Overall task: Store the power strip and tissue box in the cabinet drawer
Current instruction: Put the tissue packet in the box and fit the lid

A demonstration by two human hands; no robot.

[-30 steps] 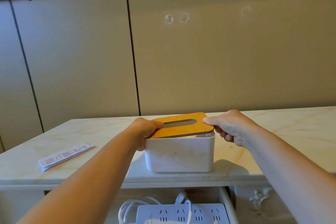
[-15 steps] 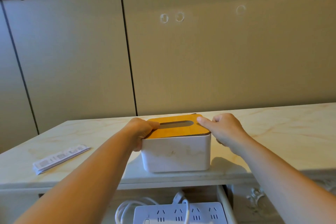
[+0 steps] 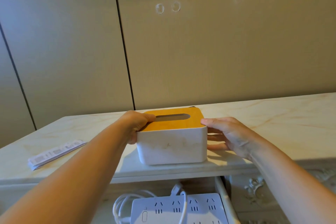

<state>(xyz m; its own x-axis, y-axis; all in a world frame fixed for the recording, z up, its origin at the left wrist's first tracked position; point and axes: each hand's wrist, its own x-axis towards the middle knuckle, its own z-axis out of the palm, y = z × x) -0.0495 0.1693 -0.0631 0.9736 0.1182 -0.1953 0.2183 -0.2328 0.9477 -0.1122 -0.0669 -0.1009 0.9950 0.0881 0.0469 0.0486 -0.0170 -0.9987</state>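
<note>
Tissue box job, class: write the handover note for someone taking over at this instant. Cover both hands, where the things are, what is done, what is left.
The left hand grips the tissue box at its left end, thumb on the wooden lid.
The right hand holds the right end, thumb on the lid corner, fingers along the side wall.
The tissue box stands on the cabinet top near its front edge.
The power strip lies in the open drawer below, its cable with it.
Done: power strip stored. Left: move the tissue box into the drawer, then likely close it.
</note>
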